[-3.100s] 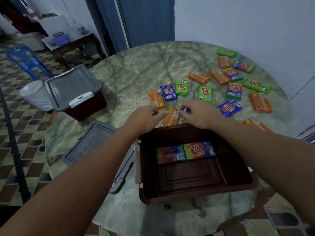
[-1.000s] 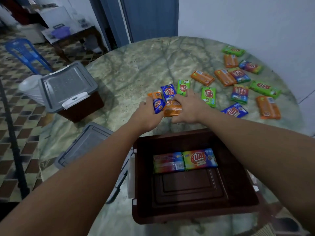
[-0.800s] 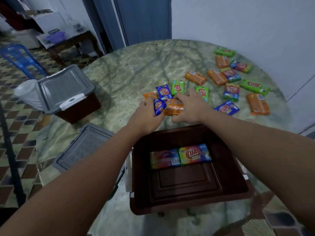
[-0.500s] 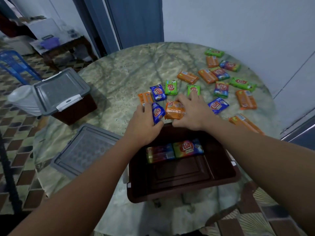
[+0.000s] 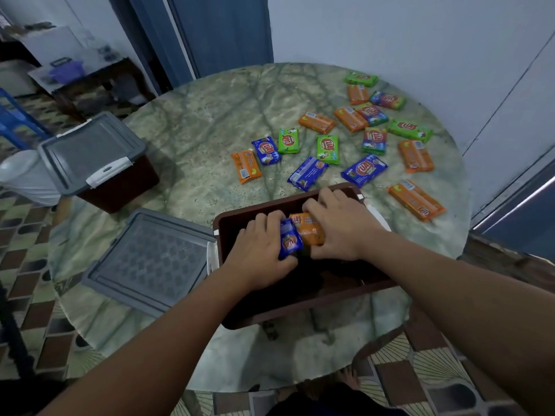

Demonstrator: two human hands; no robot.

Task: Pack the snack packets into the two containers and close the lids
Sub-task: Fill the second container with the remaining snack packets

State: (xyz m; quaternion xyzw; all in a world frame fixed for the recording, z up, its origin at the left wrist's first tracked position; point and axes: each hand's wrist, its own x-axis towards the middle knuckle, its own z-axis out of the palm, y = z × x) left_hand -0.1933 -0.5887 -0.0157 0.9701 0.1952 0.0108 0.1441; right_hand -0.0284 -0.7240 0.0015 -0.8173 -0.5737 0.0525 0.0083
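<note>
Both hands reach into the open brown container (image 5: 303,310) at the table's near edge. My left hand (image 5: 261,253) grips a blue snack packet (image 5: 290,240). My right hand (image 5: 339,226) grips an orange snack packet (image 5: 309,229) beside it. The hands hide the packets lying in the container. Its grey lid (image 5: 150,259) hangs open to the left. A second brown container (image 5: 120,184) with its grey lid (image 5: 90,151) shut stands at the far left edge. Several orange, green and blue packets (image 5: 363,171) lie scattered on the table beyond the open container.
The round marble table (image 5: 195,115) stands against a white wall on the right. A blue door is behind it. A blue plastic chair (image 5: 15,121) and a low table with a purple tub (image 5: 64,73) stand on the tiled floor at left.
Both hands have come back from the table with the blue and the orange packet and moved down into the open container. One blue packet now lies loose just beyond the container.
</note>
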